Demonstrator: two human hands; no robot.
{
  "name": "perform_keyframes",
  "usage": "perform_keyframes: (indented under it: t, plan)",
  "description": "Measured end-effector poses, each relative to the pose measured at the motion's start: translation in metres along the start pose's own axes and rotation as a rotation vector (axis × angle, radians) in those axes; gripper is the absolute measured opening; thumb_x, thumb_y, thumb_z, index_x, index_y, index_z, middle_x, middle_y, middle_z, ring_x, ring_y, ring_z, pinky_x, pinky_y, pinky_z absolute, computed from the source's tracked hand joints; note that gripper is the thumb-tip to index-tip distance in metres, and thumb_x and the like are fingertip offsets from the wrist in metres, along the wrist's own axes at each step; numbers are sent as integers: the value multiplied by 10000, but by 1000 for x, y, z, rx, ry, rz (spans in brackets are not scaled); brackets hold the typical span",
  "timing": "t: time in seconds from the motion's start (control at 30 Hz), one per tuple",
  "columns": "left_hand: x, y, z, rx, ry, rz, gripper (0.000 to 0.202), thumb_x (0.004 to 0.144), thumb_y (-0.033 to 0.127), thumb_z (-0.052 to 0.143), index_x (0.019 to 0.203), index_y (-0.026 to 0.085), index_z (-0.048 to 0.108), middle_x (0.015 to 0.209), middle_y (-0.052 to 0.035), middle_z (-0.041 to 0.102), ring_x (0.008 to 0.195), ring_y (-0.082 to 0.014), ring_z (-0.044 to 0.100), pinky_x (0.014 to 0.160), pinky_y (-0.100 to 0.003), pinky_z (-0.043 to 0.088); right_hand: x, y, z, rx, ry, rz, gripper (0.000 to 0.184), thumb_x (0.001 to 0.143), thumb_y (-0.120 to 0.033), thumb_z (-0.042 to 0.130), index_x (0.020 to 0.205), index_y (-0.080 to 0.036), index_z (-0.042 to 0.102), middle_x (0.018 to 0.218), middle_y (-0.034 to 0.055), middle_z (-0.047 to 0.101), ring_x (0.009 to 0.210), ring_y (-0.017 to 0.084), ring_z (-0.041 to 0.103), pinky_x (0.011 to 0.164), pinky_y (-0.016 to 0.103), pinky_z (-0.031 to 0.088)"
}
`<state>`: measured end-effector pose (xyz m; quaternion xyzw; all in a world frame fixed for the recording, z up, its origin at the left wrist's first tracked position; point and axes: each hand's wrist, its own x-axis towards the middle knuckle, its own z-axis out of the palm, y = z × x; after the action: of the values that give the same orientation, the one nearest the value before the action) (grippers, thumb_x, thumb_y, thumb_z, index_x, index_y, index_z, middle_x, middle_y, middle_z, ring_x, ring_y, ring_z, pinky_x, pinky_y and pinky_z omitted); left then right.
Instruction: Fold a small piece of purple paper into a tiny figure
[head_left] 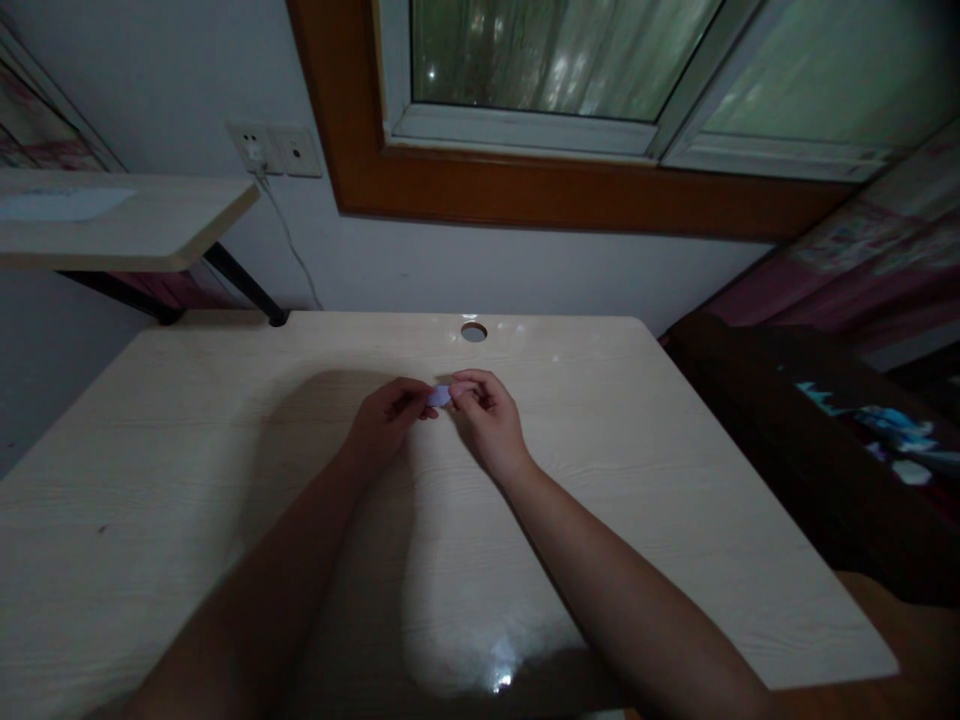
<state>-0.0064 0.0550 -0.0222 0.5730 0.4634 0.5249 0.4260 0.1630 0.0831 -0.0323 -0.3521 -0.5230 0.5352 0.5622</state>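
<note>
Between my two hands is a small, pale purple piece that looks like folded paper [439, 397]. My left hand [386, 420] pinches its left end between thumb and fingers. At the other end, the thumb and fingertips of my right hand [489, 415] are closed on it. Both hands are over the far middle part of the light wood-grain table [600, 480]. My fingers cover the ends of the piece, so its full shape is hidden.
Behind the hands, the tabletop has a round cable hole [474, 333]. A raised shelf [150, 235] on black legs stands at the back left. A plug with a white cable [289, 235] sits in the wall socket. Dark furniture [817, 450] is beyond the right edge.
</note>
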Motion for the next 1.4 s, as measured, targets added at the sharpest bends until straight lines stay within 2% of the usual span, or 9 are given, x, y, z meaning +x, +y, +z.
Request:
perform_keyframes:
  t: [0.1, 0.23, 0.53, 0.7, 0.87, 1.2, 1.4]
  plan:
    - [0, -4, 0, 42, -17, 17, 215, 821, 359, 723, 965, 204, 685, 884, -41, 743, 811, -189, 722, 811, -329, 572, 2, -2, 1, 65, 8, 44, 222, 802, -332, 737, 983, -235, 655, 766, -23, 663, 703, 137, 649, 730, 301, 548]
    - [0, -12, -2, 93, 21, 38, 268, 757, 374, 787, 959, 216, 710, 948, -55, 750, 878, -205, 718, 851, -341, 571, 2, -3, 1, 83, 12, 69, 248, 778, -367, 760, 963, -238, 656, 744, -23, 671, 673, 139, 647, 702, 305, 555]
    - [-1, -8, -5, 112, 89, 69, 250, 786, 400, 768, 951, 217, 724, 930, -45, 754, 863, -194, 711, 838, -321, 563, -2, -1, 1, 14, -81, 52, 231, 793, -397, 765, 964, -247, 723, 831, 16, 719, 742, 161, 665, 744, 331, 566]
    - [-1, -7, -5, 154, 124, 87, 214, 797, 395, 759, 915, 218, 731, 892, -36, 742, 836, -181, 693, 804, -298, 550, -3, -2, -1, -145, -121, -66, 189, 806, -381, 765, 948, -256, 757, 959, 41, 709, 832, 169, 648, 793, 330, 546]
    - [-2, -3, -4, 141, 113, 93, 198, 800, 385, 757, 886, 210, 726, 858, -28, 735, 806, -172, 688, 784, -287, 550, -1, -7, 0, -240, -126, -174, 99, 837, -331, 744, 914, -274, 769, 972, 46, 698, 903, 188, 655, 827, 338, 531]
    - [0, -8, -4, 185, 141, 103, 208, 783, 397, 764, 844, 204, 715, 811, -15, 747, 745, -154, 705, 727, -258, 576, -1, -6, 0, -290, -182, -262, 122, 876, -253, 701, 974, -298, 757, 1043, 49, 669, 1004, 195, 637, 884, 360, 542]
    - [-1, -8, -3, 153, 121, 98, 206, 778, 400, 768, 830, 206, 722, 826, -31, 766, 750, -173, 727, 740, -287, 604, 0, -6, 0, -272, -163, -280, 118, 881, -204, 682, 915, -290, 756, 998, 44, 654, 970, 192, 637, 855, 360, 554]
